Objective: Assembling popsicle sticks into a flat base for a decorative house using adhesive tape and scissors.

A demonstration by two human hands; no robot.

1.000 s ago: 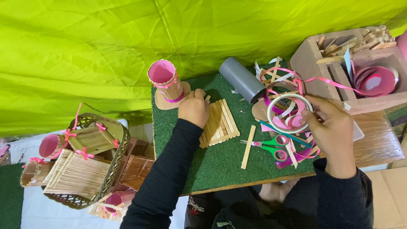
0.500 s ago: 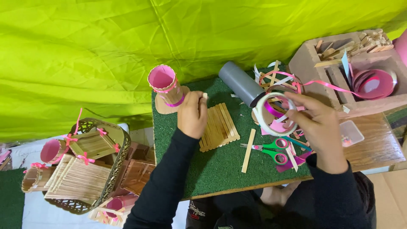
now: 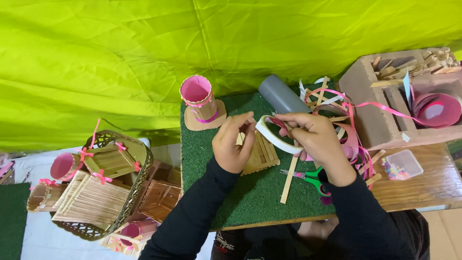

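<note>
- Right hand grips a white tape roll, fingers curled round its rim, near mid frame, held up over the green mat.
- Left hand is closed w/ fingertips pinched at the roll's left edge; can't tell if it pinches the tape end or only touches the rim.
- Both sleeves are black & come in from the bottom of the frame.
- Under the hands lies a flat panel of wooden sticks on the mat, partly hidden by the left hand.
- One loose wooden stick lies just right of the panel, below the roll.
- Green-handled scissors lie on the mat, just beside that stick, partly under the right wrist.
- Pink paper cup stands upright on a brown card base at the mat's upper left corner.
- Grey tube lies tilted at the top of the mat, above the tape roll.
- Pink ribbons & crossed sticks pile up right of the tube, behind the right hand.
- Brown box w/ slots sits upper right; it holds sticks and a pink round thing.
- Small clear tub of beads sits on the wood table, right of the right hand.
- Lower left: a lacy basket holds small stick-made crafts w/ pink bows.
- Bright green cloth fills the top of the frame.
</note>
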